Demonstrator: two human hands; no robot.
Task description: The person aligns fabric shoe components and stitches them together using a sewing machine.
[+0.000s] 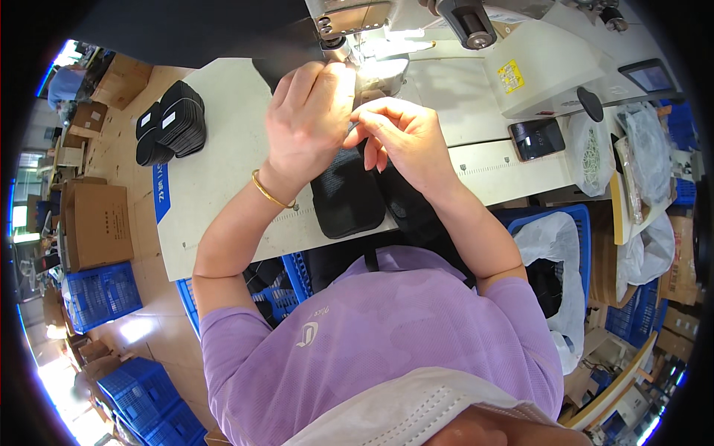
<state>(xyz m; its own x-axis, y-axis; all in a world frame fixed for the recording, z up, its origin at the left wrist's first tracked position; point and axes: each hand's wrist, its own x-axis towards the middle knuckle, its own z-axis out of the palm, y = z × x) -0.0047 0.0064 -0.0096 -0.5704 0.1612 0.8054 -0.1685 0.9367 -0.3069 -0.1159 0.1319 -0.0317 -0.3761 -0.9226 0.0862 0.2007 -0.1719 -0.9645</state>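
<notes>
A black padded fabric piece [346, 201] lies on the white sewing table [223, 171], its far end under my hands. My left hand [309, 115] rests palm-down on that far end, close below the lit needle area of the sewing machine [357, 22]. A gold bangle [268, 193] circles my left wrist. My right hand [401, 137] is just right of it, thumb and forefinger pinched together on something thin that is too small to make out. A second dark piece [405, 204] hangs at the table edge under my right forearm.
A stack of black fabric pieces [171, 126] sits at the table's left end. A dark phone-like device [537, 139] lies right of the machine, beside clear bags [591, 156]. A blue crate with a white bag [554, 238] stands at right. Cardboard boxes [97, 223] and blue crates [104, 293] stand at left.
</notes>
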